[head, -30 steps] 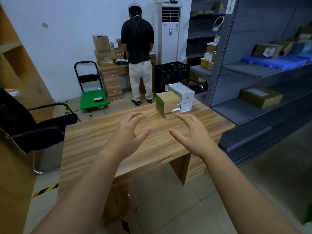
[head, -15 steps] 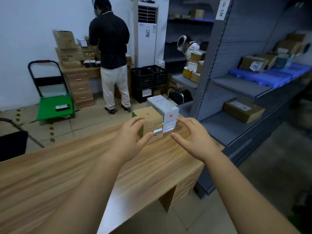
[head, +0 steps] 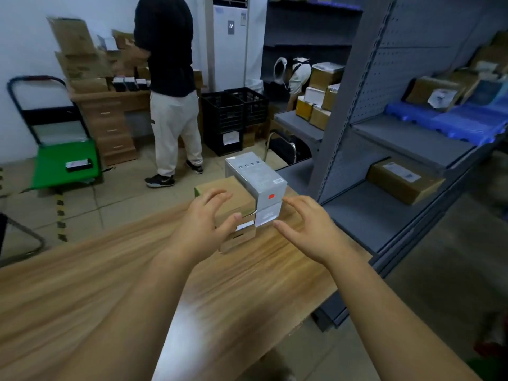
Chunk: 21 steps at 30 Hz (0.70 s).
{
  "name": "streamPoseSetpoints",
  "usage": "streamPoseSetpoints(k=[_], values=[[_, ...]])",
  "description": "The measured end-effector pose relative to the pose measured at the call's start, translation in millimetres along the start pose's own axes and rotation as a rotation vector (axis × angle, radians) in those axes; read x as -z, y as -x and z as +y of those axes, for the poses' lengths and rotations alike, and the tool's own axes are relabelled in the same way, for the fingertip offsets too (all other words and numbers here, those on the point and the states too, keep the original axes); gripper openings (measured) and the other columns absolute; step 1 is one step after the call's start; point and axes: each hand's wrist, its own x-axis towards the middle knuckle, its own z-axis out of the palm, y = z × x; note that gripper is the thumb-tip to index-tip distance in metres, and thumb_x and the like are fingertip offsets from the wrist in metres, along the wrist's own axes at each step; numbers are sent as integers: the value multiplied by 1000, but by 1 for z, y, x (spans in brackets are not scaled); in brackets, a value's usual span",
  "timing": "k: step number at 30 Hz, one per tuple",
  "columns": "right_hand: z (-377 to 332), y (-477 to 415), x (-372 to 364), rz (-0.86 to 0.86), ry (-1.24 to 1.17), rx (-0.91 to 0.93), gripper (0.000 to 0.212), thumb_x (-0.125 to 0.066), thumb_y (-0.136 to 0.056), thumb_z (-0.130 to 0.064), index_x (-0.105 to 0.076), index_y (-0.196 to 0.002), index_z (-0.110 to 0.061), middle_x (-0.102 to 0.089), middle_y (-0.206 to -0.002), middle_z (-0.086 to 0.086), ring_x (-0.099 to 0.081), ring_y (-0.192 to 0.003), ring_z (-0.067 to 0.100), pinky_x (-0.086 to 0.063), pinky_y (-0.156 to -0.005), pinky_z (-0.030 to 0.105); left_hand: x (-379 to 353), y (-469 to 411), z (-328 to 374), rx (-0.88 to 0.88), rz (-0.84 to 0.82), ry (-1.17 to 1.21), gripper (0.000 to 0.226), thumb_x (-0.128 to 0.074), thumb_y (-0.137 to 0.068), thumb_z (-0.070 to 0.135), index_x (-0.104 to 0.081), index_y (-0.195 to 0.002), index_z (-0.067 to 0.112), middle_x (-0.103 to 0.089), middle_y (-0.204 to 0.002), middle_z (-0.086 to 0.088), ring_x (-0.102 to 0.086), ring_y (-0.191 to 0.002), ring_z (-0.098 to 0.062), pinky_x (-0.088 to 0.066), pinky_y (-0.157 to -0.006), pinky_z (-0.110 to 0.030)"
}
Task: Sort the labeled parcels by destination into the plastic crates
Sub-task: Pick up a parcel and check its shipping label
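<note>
Grey-white card marks the taller parcel (head: 254,178), which bears a small red sticker (head: 271,196) and a barcode label. It stands against a brown cardboard parcel (head: 229,192) near the far edge of the wooden desk (head: 110,270), at twelve o'clock from the person. Over the last second both hands have closed in on this pair: the left hand (head: 203,224) is now at its eight o'clock, the right hand (head: 308,226) at four o'clock. Both are spread with fingers curved, clamping nothing; whether the left thumb touches cannot be told. A two-handed pick-up looks imminent. The black crates (head: 233,114) stand on the floor beyond, at twelve o'clock.
</note>
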Motion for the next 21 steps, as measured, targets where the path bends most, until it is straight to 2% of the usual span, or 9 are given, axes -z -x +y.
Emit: streamPoseSetpoints(k=[5, 10, 15, 17, 21], values=[[31, -62, -19, -87, -33, 75, 60, -64, -89, -52, -49, -142, -28, -48, -140, -11, -43, -130, 10, -37, -105, 26, -16, -39, -12, 75, 33, -79, 52, -57, -92, 50, -52, -138, 27, -44, -142, 14, -49, -121, -15, -43, -105, -40], [59, -131, -28, -199, -50, 146, 62, -62, -90, -54, -44, -145, -31, -44, -143, -12, -43, -129, 8, -42, -106, 33, -32, -78, -24, 180, 44, -170, 55, -56, -93, 53, -47, -142, 30, -41, -146, 13, -38, -132, -9, -35, -110, -31], [83, -178, -49, -298, -87, 187, 61, -63, -91, -50, -45, -145, -29, -43, -143, -10, -41, -129, 9, -44, -106, 33, -62, -102, -40, 324, 29, -187, 57, -54, -93, 54, -42, -145, 35, -36, -150, 16, -33, -137, -8, -32, -111, -32], [89, -188, -64, -343, -82, 220, 61, -64, -91, -50, -47, -144, -26, -46, -140, -9, -41, -130, 11, -40, -107, 31, -73, -103, -50, 372, 34, -183, 56, -56, -93, 51, -43, -145, 33, -36, -151, 14, -32, -139, -10, -31, -114, -34], [88, -198, -95, -418, -98, 257, 59, -63, -92, -48, -47, -144, -26, -45, -140, -9, -40, -132, 12, -41, -108, 36, -88, -98, -72, 449, 28, -181, 55, -61, -92, 48, -49, -142, 29, -35, -152, 8, -31, -139, -15, -26, -114, -32]])
